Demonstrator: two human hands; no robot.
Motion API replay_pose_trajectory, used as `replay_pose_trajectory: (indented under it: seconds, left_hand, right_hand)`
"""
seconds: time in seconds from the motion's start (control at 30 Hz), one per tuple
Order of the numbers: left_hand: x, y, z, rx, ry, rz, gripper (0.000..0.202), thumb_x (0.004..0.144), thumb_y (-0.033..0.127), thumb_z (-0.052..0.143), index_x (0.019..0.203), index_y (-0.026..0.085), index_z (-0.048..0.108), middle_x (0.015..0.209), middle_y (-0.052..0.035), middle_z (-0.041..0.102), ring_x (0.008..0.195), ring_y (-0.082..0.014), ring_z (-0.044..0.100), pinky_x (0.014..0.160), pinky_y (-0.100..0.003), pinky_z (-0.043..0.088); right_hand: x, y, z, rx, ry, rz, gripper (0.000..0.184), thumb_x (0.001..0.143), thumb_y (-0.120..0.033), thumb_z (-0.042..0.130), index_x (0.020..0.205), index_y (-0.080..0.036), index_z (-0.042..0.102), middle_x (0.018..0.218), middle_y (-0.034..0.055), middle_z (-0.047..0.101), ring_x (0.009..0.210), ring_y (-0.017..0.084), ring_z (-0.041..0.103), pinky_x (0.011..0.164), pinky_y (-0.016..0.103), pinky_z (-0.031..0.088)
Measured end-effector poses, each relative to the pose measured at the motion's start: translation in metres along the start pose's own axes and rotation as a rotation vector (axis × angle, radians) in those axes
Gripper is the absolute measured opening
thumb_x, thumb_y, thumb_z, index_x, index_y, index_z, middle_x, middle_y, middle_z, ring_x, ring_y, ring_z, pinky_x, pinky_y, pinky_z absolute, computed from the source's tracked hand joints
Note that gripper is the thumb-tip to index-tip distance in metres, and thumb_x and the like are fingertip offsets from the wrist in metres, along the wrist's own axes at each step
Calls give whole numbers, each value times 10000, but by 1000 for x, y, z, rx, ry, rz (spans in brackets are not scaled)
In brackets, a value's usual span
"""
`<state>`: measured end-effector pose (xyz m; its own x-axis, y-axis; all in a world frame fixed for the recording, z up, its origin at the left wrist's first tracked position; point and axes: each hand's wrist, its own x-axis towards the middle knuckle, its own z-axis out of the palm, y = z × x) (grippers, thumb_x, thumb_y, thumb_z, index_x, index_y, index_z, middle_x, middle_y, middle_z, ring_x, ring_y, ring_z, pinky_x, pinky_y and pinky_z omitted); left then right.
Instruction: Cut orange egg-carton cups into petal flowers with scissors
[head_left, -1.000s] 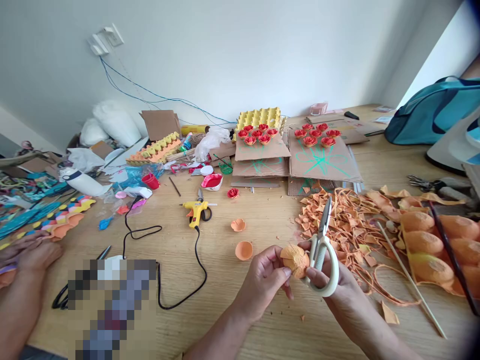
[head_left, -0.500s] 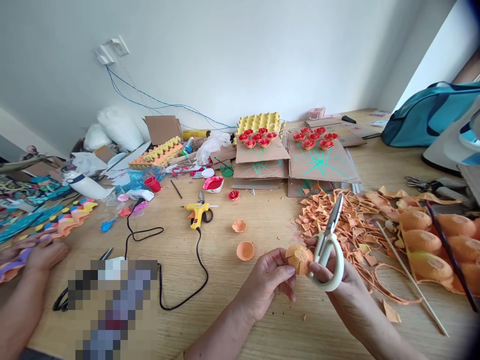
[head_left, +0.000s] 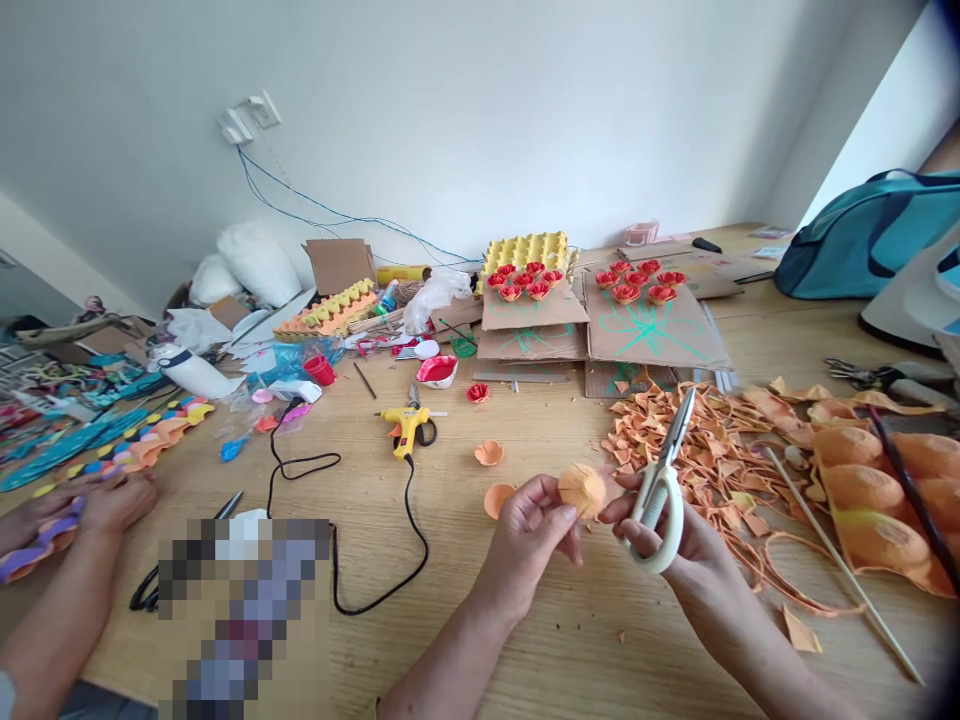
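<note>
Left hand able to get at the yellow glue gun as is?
Probably not to grasp right away: the left hand pinches an orange cup. Otherwise the way looks free: nothing covers the yellow glue gun, and nothing tall seems to stand between.

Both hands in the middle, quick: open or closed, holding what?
Left hand: closed, pinching an orange rounded egg-carton cup.
Right hand: closed around white-handled scissors with metal blades.

Plain pale blue-grey wall (head_left: 487, 120) across the far side, wall socket (head_left: 265, 108) high on left, thin blue cables (head_left: 315, 212) drooping from it toward table level. Light wood-grain table (head_left: 367, 640) runs up to wall, near-left edge visible. Far right: wall falls into shadow, then bright whitish strip (head_left: 874, 125). Soft, daylight-like light, brighter around mid-wall.
</note>
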<state>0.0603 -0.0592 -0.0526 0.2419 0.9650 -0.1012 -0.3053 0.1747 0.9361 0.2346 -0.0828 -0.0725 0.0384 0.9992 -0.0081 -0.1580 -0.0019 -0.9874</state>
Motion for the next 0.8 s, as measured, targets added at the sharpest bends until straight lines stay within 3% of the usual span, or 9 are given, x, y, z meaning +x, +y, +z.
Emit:
replay_pose_trajectory:
  seconds: [0.17,0.3,0.4,0.53,0.7,0.8]
  left_hand:
    - [11,17,-26,295,237,262,189,833,371,669,844,182,660,706,15,579,545,-85,491,536,-203,470]
    - [21,27,-51,603,376,521,137,837,294,657,905,206,738,914,-46,634,714,-137,578,562,-216,453]
    - [25,27,-60,812,379,599,131,855,227,623,910,214,741,876,-41,664,688,-135,581,609,-235,448]
    - [28,18,-64,1034,315,600,102,872,185,598,854,212,695,837,-20,659,663,-133,566,658,-252,447]
    - [34,8,-65,1424,306,595,106,874,147,612,829,211,683,891,-43,651,879,-198,581,776,-299,439]
    - [38,5,-64,1548,286,599,110,871,138,622,824,214,687,889,-45,647,892,-209,556,793,-316,436]
  right_hand:
    - [2,-4,2,-64,-23,-48,418,792,-529,740,1063,-240,607,856,45,702,788,222,634,677,320,505]
    - [2,0,1,-72,-59,-18,438,792,-556,730,1061,-235,600,821,21,671,742,200,610,653,311,492]
    - [1,3,2,-74,-100,11,451,814,-547,713,1110,-232,584,832,18,663,769,203,627,655,310,487]
    - [0,2,3,-78,-107,25,490,792,-569,718,1114,-224,587,816,22,671,782,219,652,651,319,495]
    - [1,1,6,-79,-122,32,461,794,-541,723,1096,-222,581,796,-2,643,741,186,612,643,298,473]
    - [1,4,7,-38,-148,38,449,796,-512,733,1096,-220,569,779,-9,631,710,172,583,637,292,458]
